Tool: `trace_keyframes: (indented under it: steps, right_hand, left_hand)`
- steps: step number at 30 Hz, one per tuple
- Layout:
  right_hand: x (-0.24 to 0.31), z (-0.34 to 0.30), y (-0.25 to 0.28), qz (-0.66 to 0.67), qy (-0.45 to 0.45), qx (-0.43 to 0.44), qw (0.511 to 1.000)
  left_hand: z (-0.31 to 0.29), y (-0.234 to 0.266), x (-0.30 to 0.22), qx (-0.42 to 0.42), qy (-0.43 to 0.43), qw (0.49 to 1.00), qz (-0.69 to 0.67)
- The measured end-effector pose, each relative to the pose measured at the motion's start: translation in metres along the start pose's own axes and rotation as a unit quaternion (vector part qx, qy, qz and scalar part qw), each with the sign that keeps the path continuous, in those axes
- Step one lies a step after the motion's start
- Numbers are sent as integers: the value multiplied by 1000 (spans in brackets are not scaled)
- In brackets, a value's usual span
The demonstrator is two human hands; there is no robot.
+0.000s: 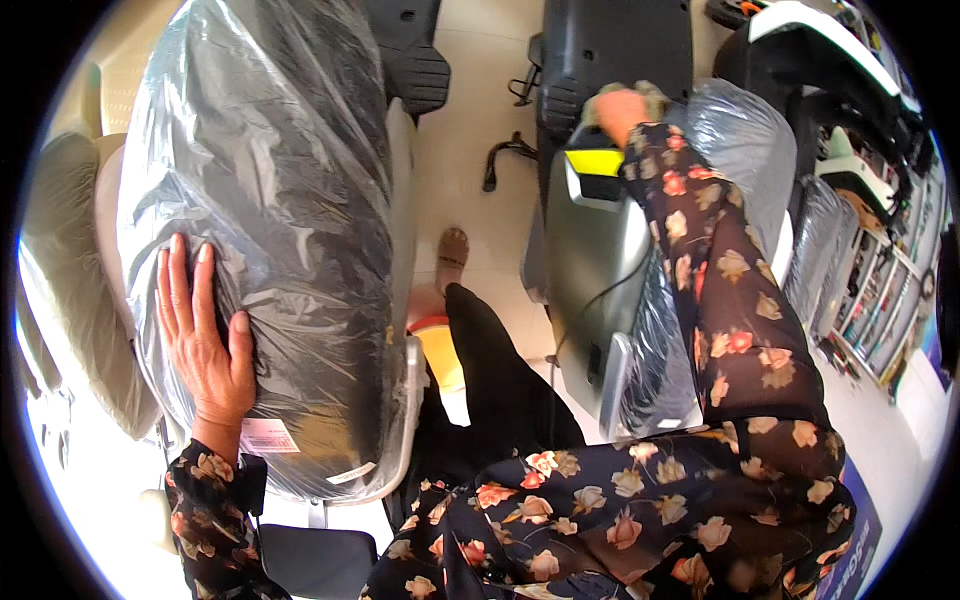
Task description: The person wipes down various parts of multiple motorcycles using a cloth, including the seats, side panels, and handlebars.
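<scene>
My left hand (212, 355) lies flat, fingers stretched out, on a long dark scooter seat (300, 200) wrapped in clear plastic. A white label (268, 435) shows near the seat's rear, beside my wrist. On the right my right arm reaches far forward along a silver scooter body panel (590, 285). At that panel's front end, my right hand (622, 108) is closed on a grey-green cloth (652, 98); its fingertips are partly hidden. Just below the hand sits a bright yellow patch (595, 162) on the panel. A thin dark cable (610, 290) hangs across the silver side.
Black footboards (615, 50) extend ahead of both scooters. A black side stand (508, 155) juts into the aisle between them, where my foot (453, 250) stands. More plastic-wrapped seats (75, 290) are at far left. Another scooter and a metal rack (885, 300) line the right.
</scene>
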State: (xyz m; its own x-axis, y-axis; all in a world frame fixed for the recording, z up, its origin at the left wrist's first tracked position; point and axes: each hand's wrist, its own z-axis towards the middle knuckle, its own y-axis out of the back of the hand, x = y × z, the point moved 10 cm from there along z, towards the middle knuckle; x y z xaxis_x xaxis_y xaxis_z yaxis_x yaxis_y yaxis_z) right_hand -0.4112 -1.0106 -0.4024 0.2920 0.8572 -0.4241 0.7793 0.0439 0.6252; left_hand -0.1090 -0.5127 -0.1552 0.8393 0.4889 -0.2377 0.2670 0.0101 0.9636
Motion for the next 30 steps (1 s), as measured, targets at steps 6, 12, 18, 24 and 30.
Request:
trace_keyframes:
  steps: [6, 12, 18, 24, 30]
  right_hand:
    - [-14, 19, -60, 29, -127, 19, 991]
    - [100, -12, -50, 64, 33, 103, 992]
    - [32, 21, 11, 336, -64, 15, 940]
    - [-5, 48, -5, 327, -203, -220, 897]
    - [112, 11, -46, 243, -278, -131, 920]
  left_hand:
    - [8, -3, -3, -2, -15, 1000, -14]
    - [3, -2, 1, 18, 1, 1000, -9]
    - [6, -2, -3, 11, -5, 1000, -10]
    - [7, -5, -2, 8, -6, 1000, -8]
    - [7, -3, -8, -2, -13, 1000, -11]
